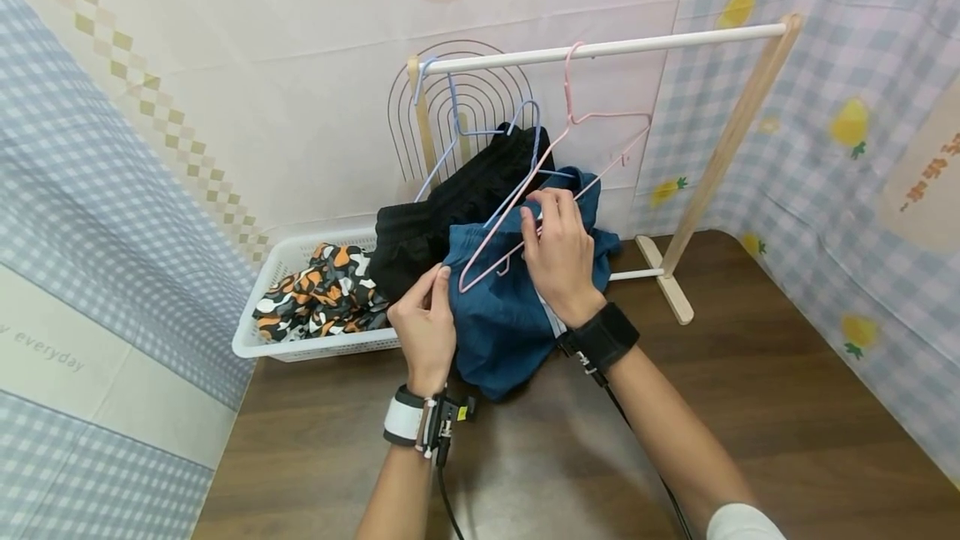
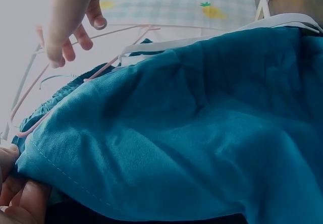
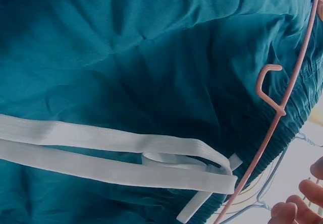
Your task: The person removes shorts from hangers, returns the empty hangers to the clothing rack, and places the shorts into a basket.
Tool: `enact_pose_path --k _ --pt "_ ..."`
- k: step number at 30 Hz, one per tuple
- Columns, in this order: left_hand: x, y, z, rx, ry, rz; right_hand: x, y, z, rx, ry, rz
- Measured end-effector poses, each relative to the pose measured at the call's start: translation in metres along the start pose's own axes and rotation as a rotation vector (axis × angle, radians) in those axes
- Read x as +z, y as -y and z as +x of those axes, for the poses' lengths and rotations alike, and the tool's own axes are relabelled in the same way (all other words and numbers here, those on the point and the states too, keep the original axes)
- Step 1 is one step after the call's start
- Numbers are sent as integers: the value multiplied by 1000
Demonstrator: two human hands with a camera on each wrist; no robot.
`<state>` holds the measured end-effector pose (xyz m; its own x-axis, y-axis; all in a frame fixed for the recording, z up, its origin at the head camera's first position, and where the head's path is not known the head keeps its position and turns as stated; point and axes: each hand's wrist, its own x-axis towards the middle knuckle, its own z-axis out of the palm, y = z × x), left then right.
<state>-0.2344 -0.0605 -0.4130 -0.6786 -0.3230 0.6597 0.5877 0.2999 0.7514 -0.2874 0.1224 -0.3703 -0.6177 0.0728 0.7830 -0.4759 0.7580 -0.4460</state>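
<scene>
Blue shorts (image 1: 491, 332) hang at the middle of the head view, with a white drawstring (image 3: 101, 169) loose down their front. My left hand (image 1: 426, 327) pinches the left corner of their waistband between thumb and fingers. A pink hanger (image 1: 569, 98) hooks over the rack's bar, its lower bar lying across the front of the waistband. My right hand (image 1: 562, 261) hovers over the right part of that hanger, fingers loosely bent. In the left wrist view, the right fingers (image 2: 83, 37) hang beside the hanger wire with nothing between them.
Behind the blue shorts, black shorts (image 1: 480, 182) hang beside blue hangers (image 1: 455, 111). The rack's white bar (image 1: 660, 42) rests on wooden legs (image 1: 735, 140). A white basket (image 1: 251, 347) at the left holds an orange, black and white patterned garment (image 1: 322, 298). All stand on a brown table (image 1: 315, 457).
</scene>
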Motion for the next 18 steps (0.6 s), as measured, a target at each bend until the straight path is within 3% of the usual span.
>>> enact_pose_path --k 18 --pt "-1 5 -11 -55 43 8 5 -8 2 -53 84 -9"
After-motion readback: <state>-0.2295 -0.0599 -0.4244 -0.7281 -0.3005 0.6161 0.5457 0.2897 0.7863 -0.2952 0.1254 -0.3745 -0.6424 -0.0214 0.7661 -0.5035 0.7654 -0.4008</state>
